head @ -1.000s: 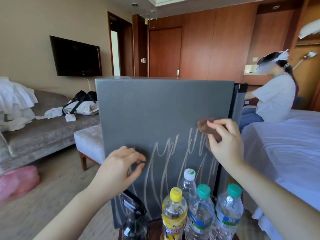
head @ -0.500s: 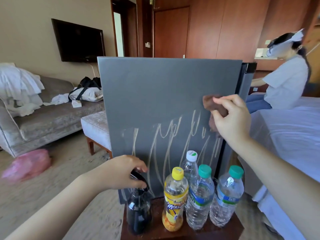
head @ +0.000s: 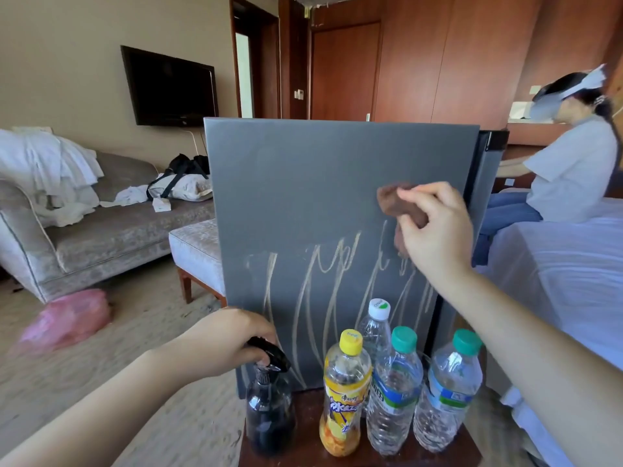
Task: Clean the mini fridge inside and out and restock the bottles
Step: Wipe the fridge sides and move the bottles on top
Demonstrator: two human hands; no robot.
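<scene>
Wall TV (head: 170, 86), grey sofa (head: 101, 234), pink bag (head: 65, 318), seated person (head: 569, 166).

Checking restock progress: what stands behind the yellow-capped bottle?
Behind the yellow-capped bottle stands a clear white-capped bottle, its lower part hidden. Behind both is the grey fridge door with pale scribbles. The door is shut, so the inside cannot be seen.

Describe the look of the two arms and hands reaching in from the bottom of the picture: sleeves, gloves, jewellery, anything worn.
Both forearms are bare as far as the picture shows; no sleeve edge comes into view. The left hand and the right hand wear no gloves. No ring, watch or bracelet shows on either wrist or on the fingers that can be seen. The nails look short and unpainted.
</scene>
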